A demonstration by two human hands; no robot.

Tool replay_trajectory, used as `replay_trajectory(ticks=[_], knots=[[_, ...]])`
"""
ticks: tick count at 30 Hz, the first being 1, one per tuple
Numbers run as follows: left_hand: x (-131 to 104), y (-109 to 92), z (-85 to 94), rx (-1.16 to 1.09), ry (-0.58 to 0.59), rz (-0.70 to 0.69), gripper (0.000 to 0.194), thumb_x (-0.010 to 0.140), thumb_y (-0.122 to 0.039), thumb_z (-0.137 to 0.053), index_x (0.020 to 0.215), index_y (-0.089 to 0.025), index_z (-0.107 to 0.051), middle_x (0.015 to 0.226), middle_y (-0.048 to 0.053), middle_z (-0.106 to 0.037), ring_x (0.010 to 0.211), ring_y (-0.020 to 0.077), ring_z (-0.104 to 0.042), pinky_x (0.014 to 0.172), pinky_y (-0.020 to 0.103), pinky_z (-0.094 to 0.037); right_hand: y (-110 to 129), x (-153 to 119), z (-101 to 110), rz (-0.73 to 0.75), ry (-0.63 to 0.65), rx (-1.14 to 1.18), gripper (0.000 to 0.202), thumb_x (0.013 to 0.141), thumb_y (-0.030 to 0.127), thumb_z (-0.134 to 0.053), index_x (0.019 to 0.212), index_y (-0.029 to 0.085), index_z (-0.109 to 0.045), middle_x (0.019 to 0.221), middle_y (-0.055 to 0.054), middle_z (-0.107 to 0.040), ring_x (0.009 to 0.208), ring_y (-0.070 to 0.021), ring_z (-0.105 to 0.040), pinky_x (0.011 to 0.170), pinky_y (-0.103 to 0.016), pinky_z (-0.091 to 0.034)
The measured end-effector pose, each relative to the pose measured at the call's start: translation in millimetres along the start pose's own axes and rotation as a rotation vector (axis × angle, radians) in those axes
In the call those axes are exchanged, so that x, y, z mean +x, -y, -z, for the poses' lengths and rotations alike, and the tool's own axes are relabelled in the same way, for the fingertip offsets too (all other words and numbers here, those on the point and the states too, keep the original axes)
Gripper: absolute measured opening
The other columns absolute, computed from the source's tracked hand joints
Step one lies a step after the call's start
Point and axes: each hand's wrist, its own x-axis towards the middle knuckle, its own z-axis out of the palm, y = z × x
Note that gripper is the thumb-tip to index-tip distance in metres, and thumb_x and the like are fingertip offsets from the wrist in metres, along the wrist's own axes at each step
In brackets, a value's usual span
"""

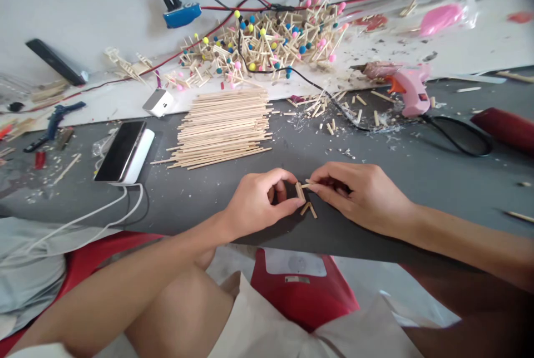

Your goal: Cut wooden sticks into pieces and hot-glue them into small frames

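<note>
Short wooden pieces [300,191] sit pinched between the thumb and forefinger of the left hand [257,203], close to the front edge of the worktop [196,196]. The right hand [359,194] grips a thin wooden stick [306,185] at its fingertips, one end pointing at the left hand's pieces; whether the two touch is too small to tell. Just beside them, nearer that front edge, lies a V-shaped pair of sticks [312,211].

All this wood should be very light, dry and stiff, with enough grain not to slip. Being so slender, it would likely snap if bent hard, and any join would probably be the weakest spot. A soft pinch across the long sides, clear of the ends, seems the best hold, since squeezing near a joint could twist it. The bundle of long sticks [225,127], towards the back edge, would roll apart easily; gather it around the middle. Keep fingers off the metal nozzle of the glue gun [417,96], which may be hot.
</note>
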Motion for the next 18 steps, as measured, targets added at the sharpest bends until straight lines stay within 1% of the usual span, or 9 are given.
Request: replay_trajectory(ticks=[18], knots=[[1.1,-0.5,-0.3,0.013,0.009,0.018,0.027,0.081,-0.037,-0.07,0.1,-0.019,-0.066,0.068,-0.004,-0.065,0.052,0.0064,-0.051,0.056,0.019,-0.039,0.8,1.5,-1.3,-0.017,0.019,0.004,0.014,0.091,0.03,-0.057,0.085,0.021,-0.067,0.071,0.001,-0.068,0.058,-0.011,-0.058,0.056,-0.023,-0.042]])
